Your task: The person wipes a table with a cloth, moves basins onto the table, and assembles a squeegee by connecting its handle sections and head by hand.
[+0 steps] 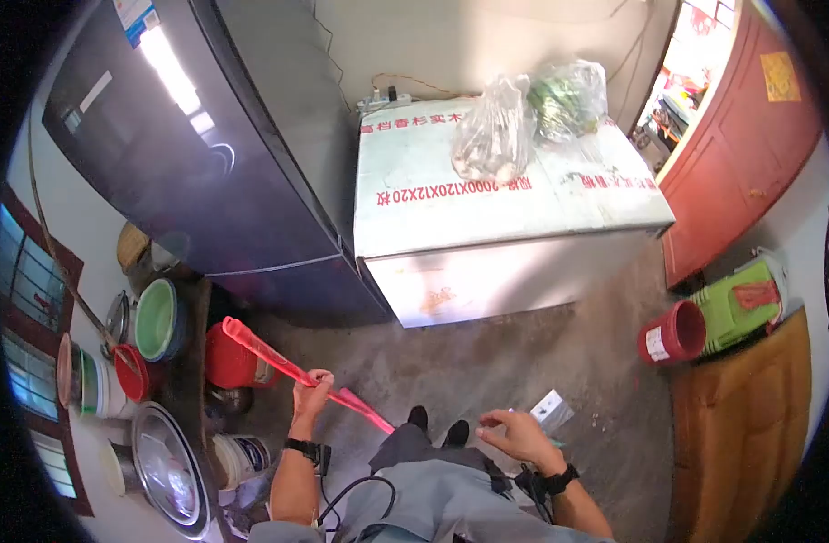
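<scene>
My left hand (312,395) is closed around a long, narrow red plastic strip (268,351), which looks like a folded or bunched-up plastic bag. One end of the strip reaches up toward the red containers at the left; its pinker other end slants down to my leg. My right hand (521,438) is in front of my body at the right, fingers loosely curved and apart, with nothing visible in it. Just beyond that hand, a small white box or packet (550,410) is on the floor.
Ahead stands a low white chest (487,276) covered with printed sheeting, bearing a clear bag of pale items (491,136) and a bag of greens (564,104). A dark refrigerator (188,136) is at left, beside basins (155,308). A red bucket (672,333) and red door (749,136) are right.
</scene>
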Tool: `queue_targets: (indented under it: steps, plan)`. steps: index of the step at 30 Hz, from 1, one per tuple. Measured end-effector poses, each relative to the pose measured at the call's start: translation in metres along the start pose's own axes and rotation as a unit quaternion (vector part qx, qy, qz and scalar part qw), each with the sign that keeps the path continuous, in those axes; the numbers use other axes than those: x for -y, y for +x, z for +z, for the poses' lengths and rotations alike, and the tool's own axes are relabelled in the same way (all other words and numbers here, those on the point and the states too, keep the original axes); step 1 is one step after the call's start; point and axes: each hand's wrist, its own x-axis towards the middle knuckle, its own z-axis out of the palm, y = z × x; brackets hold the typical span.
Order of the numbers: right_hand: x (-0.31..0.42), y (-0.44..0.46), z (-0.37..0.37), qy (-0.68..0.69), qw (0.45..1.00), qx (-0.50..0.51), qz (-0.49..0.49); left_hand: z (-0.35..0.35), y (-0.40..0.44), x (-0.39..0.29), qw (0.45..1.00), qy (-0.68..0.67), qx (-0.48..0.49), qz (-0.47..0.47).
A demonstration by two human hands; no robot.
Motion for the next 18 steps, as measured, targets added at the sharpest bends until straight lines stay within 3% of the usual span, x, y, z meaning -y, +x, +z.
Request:
queue_targets:
  steps: [3,5,6,9,13,16,18]
  plan:
    - [0.005,0.015,-0.006,0.004,1.000,0.026,0.000,-0.001,0.011,0.001,0.998,0.061,-0.027,0.003]
    - [0.006,0.028,-0.011,0.004,0.999,0.052,-0.006,0.004,0.023,0.021,0.987,0.124,-0.070,0.068]
    - [0.009,0.034,-0.017,0.003,0.998,0.070,-0.002,0.004,0.024,0.007,0.995,0.035,-0.057,0.074]
    - [0.036,0.060,-0.041,-0.040,0.993,0.113,-0.003,0.011,0.059,0.029,0.990,-0.059,-0.100,0.086]
    - [0.075,0.117,-0.064,-0.110,0.987,0.113,0.016,0.028,0.084,-0.016,0.990,-0.020,-0.137,0.028]
    - [0.108,0.175,-0.069,-0.150,0.980,0.133,-0.012,0.046,0.107,-0.021,0.986,0.001,-0.167,-0.006]
    - [0.126,0.217,-0.064,-0.203,0.959,0.117,-0.161,0.051,0.111,-0.017,0.987,0.000,-0.159,-0.003]
